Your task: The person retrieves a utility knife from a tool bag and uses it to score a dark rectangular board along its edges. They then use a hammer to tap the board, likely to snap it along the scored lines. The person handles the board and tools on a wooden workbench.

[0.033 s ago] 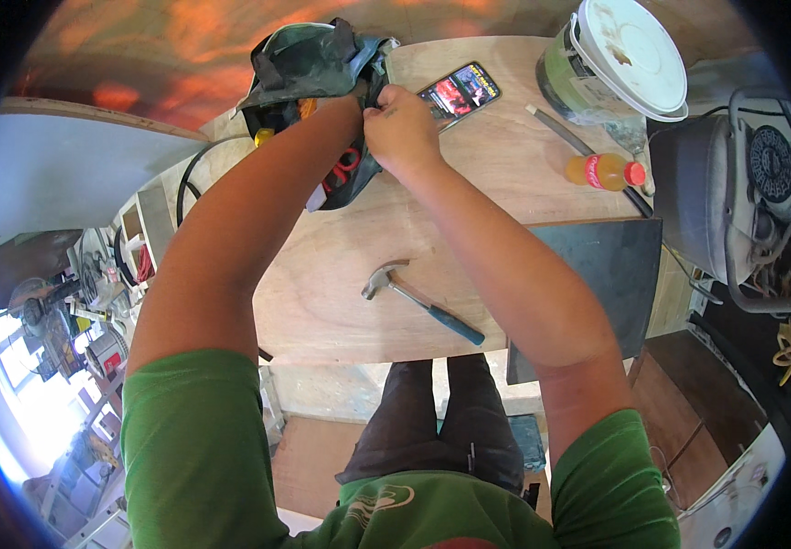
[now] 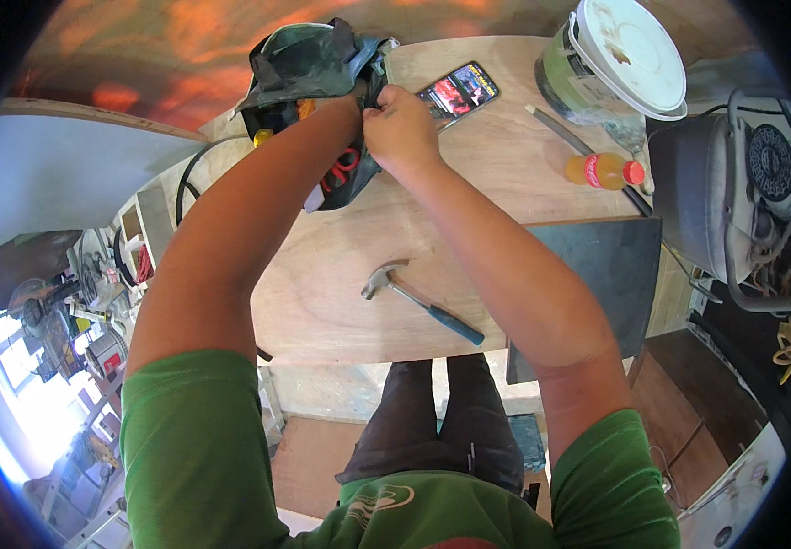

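A dark fabric tool bag [image 2: 302, 69] stands at the far left of the wooden table, its flap raised. My left forearm [image 2: 277, 174] reaches into its opening, and the left hand's fingers are hidden inside. Closed on the bag's right edge is my right hand [image 2: 400, 133]. Red handles [image 2: 341, 167] and something yellow [image 2: 263, 136] show among the bag's contents. Just right of my right hand lies a phone [image 2: 459, 93] with a lit screen. A claw hammer [image 2: 425, 304] with a dark teal grip rests nearer to me on the table.
On the right of the plywood table [image 2: 322, 274] lie a bottle of amber drink [image 2: 602, 171], a grey tube [image 2: 560, 131] and a dark flat board [image 2: 597, 274]. A lidded bucket [image 2: 587, 73] stands at the back right, beside a machine in a metal frame [image 2: 734, 201].
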`<state>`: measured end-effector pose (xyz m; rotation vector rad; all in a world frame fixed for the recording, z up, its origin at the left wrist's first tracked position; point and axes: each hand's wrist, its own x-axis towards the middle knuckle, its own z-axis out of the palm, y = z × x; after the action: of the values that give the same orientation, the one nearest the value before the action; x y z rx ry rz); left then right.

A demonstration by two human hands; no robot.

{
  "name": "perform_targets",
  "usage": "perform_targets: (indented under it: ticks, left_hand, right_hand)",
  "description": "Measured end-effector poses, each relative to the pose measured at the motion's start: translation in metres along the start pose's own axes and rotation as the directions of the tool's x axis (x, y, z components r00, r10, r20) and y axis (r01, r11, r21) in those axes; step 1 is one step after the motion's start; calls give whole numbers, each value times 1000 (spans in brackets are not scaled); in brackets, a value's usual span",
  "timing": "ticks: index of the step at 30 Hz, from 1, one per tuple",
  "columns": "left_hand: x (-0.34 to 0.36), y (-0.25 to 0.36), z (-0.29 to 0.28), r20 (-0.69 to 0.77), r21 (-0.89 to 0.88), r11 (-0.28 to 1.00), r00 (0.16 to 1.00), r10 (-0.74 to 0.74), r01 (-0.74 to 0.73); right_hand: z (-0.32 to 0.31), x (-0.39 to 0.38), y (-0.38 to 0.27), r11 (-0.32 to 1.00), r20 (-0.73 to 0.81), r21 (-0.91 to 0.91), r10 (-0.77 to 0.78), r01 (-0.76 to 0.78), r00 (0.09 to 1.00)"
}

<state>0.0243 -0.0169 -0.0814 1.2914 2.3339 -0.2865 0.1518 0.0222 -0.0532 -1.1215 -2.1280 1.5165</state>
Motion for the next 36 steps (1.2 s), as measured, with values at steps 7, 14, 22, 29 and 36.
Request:
perform_targets:
  ticks: [7, 14, 22, 29, 36]
  left_hand:
    - [8, -9, -9, 1, -8, 999, 1000, 31, -31]
    - [11, -30, -19, 45, -170, 985, 998, 46, -38]
    - [-23, -27, -24, -248, 84, 975, 944, 220, -205]
    - [-11, -16, -25, -153, -262, 960, 979, -137, 94]
    - [-6, -42, -32, -78, 70, 996, 995, 63, -58]
  right_hand:
    - [6, -2, 11, 1000, -58, 16, 2, -1, 998]
    - [3, 0, 13, 997, -68, 54, 49, -46, 996]
    - [2, -1, 14, 999, -6, 10, 42, -42, 999]
    - [2, 0, 18, 998, 65, 16, 64, -65, 996]
    - [0, 5, 22, 1000, -39, 4, 21, -21, 999]
